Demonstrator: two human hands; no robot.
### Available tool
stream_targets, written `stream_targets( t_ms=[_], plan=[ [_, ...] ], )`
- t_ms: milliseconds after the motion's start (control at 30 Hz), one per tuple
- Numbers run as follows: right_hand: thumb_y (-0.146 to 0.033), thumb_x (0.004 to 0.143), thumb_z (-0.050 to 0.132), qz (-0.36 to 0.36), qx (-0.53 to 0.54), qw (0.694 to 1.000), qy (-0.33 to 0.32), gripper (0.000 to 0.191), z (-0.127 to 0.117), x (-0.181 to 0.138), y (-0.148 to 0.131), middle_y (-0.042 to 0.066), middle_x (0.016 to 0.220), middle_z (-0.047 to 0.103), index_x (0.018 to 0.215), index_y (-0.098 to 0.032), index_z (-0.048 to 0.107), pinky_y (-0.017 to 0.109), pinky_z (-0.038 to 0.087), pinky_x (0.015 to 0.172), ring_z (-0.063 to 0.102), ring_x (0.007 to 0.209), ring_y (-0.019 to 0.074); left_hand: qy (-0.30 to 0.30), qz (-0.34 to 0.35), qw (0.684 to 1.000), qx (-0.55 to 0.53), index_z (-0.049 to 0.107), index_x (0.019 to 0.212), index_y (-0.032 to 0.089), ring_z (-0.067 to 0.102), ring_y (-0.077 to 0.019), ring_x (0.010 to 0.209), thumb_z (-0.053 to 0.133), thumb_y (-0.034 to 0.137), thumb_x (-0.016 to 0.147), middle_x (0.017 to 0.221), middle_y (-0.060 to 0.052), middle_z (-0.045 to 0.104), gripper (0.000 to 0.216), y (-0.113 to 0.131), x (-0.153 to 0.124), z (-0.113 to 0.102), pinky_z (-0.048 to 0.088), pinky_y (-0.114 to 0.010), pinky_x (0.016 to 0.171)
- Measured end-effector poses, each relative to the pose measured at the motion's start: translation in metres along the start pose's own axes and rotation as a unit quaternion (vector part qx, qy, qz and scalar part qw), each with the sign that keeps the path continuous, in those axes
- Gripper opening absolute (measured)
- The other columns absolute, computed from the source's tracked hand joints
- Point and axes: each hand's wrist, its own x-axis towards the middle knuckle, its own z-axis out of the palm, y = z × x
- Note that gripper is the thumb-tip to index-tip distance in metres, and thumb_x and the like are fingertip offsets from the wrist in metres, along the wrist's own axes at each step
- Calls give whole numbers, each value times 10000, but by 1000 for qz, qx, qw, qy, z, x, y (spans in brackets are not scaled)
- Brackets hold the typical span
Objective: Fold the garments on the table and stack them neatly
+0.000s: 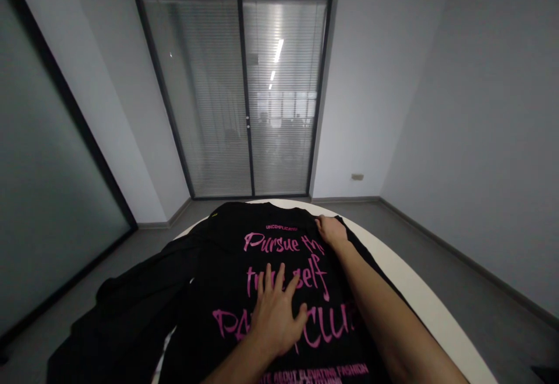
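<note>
A black long-sleeved shirt (pixel 218 279) with pink lettering lies spread over a round white table. My left hand (pixel 279 311) rests flat on the middle of the lettering, fingers spread. At the shirt's far right shoulder, my right hand (pixel 332 229) has its fingers curled on the cloth edge. My right forearm crosses the right part of the print and covers some letters. The shirt's left sleeve (pixel 117 308) stretches out to the left and hangs over the table's side.
The white table's rim (pixel 419 291) curves along the right. Beyond it are grey floor (pixel 437 238), a glass door (pixel 283 151) with blinds, and pale walls. A dark-framed glass panel (pixel 43 168) stands at the left. A wall socket (pixel 357 177) sits low on the far wall.
</note>
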Motion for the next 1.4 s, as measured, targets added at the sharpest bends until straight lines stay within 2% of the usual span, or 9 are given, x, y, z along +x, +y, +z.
stream_targets(
  t_ms=[167,300,433,500,600,733,933,1233,1400],
  plan=[
    [-334,938,538,10,-11,1000,-26,296,2,16,-9,168,1167,691,1134,-189,706,429,431,961,592,1176,316,-13,-4,1000,4,370,1515,384,35,-361,1522,412,619,905,1654,14,183,656,1,1,-3,58,-581,1231],
    [-250,996,355,33,0,999,-15,383,5,22,-16,222,1153,676,1172,-120,669,451,389,1002,597,1176,314,-19,-6,1000,0,368,1520,369,15,-373,1519,416,607,902,1655,15,176,664,1,1,-4,47,-605,1226],
    [-326,1037,175,54,32,998,-19,544,13,28,-21,248,1267,616,1490,-97,371,438,420,980,603,1178,297,-11,-2,1000,-14,382,1511,380,17,-363,1522,428,611,896,1656,17,173,659,0,1,-3,46,-594,1229],
    [-422,1036,217,39,46,997,-42,584,21,28,-23,207,1413,532,1558,-163,253,476,365,1060,516,1301,300,-5,0,1000,-20,389,1506,386,17,-361,1522,431,621,891,1655,20,173,659,-1,2,-2,49,-593,1228],
    [-590,986,299,27,54,994,-88,678,32,25,-27,137,1602,299,1565,-237,276,602,205,1142,258,1469,370,-3,-2,1000,-21,392,1508,374,14,-368,1522,426,628,888,1656,25,166,670,-2,2,0,51,-607,1224],
    [-710,940,246,30,53,992,-113,789,39,17,-28,87,1660,119,1584,-254,228,664,56,1152,58,1506,408,-2,-1,1000,-18,380,1514,369,6,-372,1521,424,636,882,1660,28,144,687,-2,2,0,43,-608,1222],
    [-688,963,144,37,93,994,-48,774,28,1,-11,95,1636,220,1575,-232,271,589,144,1177,180,1495,354,4,-1,1000,-7,365,1509,415,4,-368,1519,437,659,875,1663,34,130,682,-3,2,3,44,-575,1228],
    [-751,922,257,7,73,995,-69,809,25,-50,6,68,1644,204,1568,-264,291,593,114,1185,144,1500,384,13,6,1000,15,366,1512,398,42,-365,1520,418,663,887,1652,1,201,681,-3,1,4,59,-569,1226],
    [-632,985,218,22,60,994,-90,695,25,-60,6,42,1651,179,1575,-267,267,579,92,1193,95,1512,371,14,9,1000,27,359,1515,397,62,-363,1521,413,656,894,1650,-5,207,675,-2,1,4,63,-556,1227]
  ],
)
